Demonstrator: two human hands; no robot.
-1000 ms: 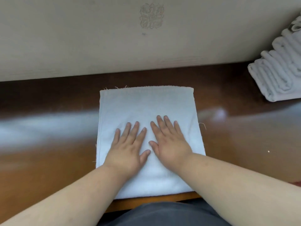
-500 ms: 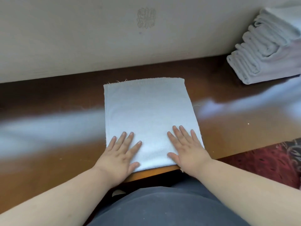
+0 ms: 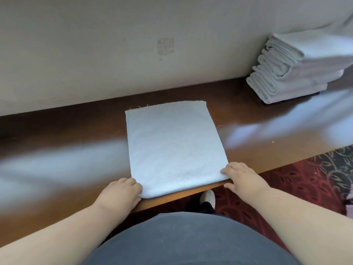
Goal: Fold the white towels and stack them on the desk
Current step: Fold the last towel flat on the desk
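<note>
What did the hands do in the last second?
Both hands slid back from the middle of the towel to its near corners: the left hand and right hand now curl around them. The towel stayed flat on the desk; the stack was not touched.

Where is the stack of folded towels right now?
In the head view, the stack of folded towels sits at the far right of the desk, against the wall, beyond and right of the flat towel.

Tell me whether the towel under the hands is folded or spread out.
Folded. The towel lies flat on the desk as a neat rectangle with doubled layers showing along its left edge.
</note>
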